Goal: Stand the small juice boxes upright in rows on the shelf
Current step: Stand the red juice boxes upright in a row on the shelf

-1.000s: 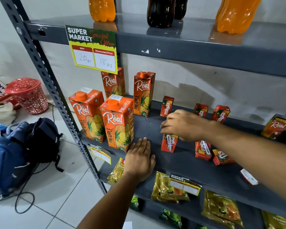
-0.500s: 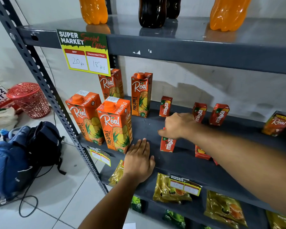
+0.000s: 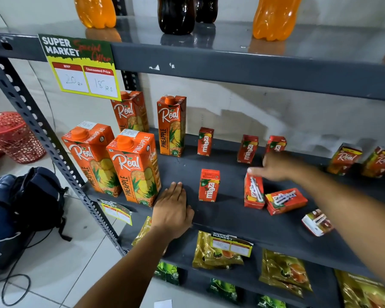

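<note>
On the grey middle shelf (image 3: 231,216), three small red Maaza boxes stand upright at the back: one (image 3: 205,141), a second (image 3: 247,149) and a third (image 3: 276,143). A front one (image 3: 209,185) stands upright alone. My right hand (image 3: 276,166) is blurred, its fingertips touching the top of a tilted box (image 3: 253,192); whether it grips it I cannot tell. Another box (image 3: 285,201) lies flat beside it, and one more (image 3: 317,222) lies near the front edge. My left hand (image 3: 173,210) rests flat and open on the shelf.
Several tall Real pineapple cartons (image 3: 135,167) stand at the shelf's left. Two small Real boxes (image 3: 345,158) lean at the back right. Soda bottles (image 3: 176,14) stand on the shelf above, snack packets (image 3: 216,252) lie below. A backpack (image 3: 20,214) and red basket (image 3: 11,136) sit on the floor.
My right hand left the front Maaza box, which now stands upright, and moved right to the tilted box. My left hand stayed flat on the shelf.
</note>
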`<action>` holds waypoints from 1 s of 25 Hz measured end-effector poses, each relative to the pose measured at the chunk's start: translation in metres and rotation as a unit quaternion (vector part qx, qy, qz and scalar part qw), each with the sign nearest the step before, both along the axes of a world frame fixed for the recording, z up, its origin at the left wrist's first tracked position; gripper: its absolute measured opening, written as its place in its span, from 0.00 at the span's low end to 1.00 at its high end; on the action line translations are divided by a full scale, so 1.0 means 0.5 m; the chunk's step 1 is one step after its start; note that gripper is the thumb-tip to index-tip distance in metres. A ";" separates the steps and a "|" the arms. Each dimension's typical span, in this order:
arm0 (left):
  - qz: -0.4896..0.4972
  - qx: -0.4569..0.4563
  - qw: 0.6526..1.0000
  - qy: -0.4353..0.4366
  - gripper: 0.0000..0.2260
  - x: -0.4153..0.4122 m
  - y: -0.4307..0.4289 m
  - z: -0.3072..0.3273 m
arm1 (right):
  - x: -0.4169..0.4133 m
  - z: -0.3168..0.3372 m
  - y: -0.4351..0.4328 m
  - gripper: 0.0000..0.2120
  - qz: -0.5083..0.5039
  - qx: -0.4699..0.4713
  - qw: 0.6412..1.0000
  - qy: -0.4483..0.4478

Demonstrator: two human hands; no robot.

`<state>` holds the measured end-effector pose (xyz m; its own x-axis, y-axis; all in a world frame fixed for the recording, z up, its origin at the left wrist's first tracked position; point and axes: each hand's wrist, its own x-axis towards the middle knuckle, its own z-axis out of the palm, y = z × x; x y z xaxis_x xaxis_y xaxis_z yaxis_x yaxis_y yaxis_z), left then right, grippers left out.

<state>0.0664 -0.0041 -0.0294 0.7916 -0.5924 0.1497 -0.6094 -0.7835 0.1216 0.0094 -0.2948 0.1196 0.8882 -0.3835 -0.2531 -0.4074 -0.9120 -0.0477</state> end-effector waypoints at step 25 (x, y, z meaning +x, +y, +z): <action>0.006 0.000 1.000 0.009 0.34 -0.002 -0.008 -0.001 | 0.000 -0.006 0.018 0.25 0.298 -0.133 0.943 -0.061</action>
